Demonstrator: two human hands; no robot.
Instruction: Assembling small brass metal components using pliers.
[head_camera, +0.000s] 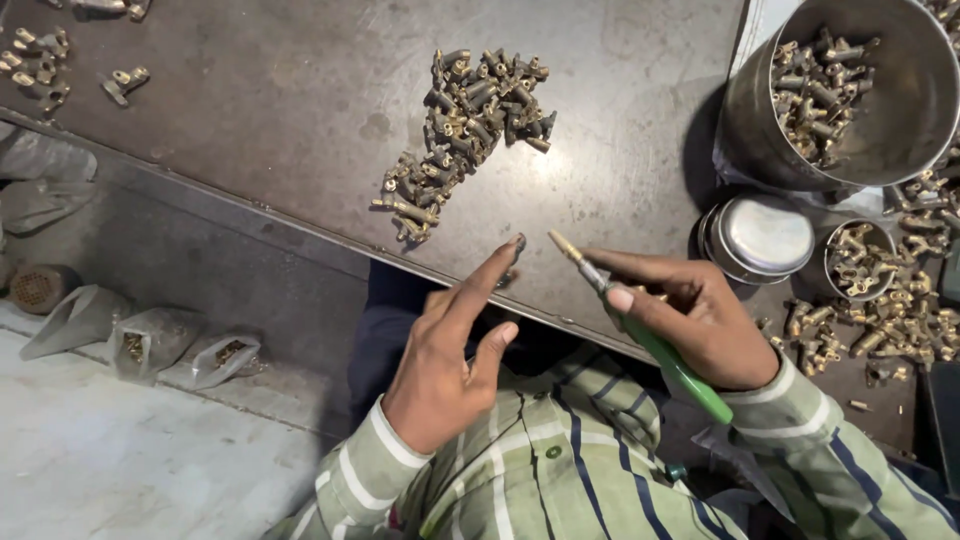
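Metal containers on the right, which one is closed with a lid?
The small round tin beside the right hand. It has a shiny lid; the big bucket and small cup are open and hold brass pieces.

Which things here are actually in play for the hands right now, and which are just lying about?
In play:
left hand, fingers spread near the table edge
right hand holding the green-handled tool
heap of small brass parts nearest the hands

Lying about:
big steel bucket of parts
round steel lid
small cup of parts
plastic bags on the floor
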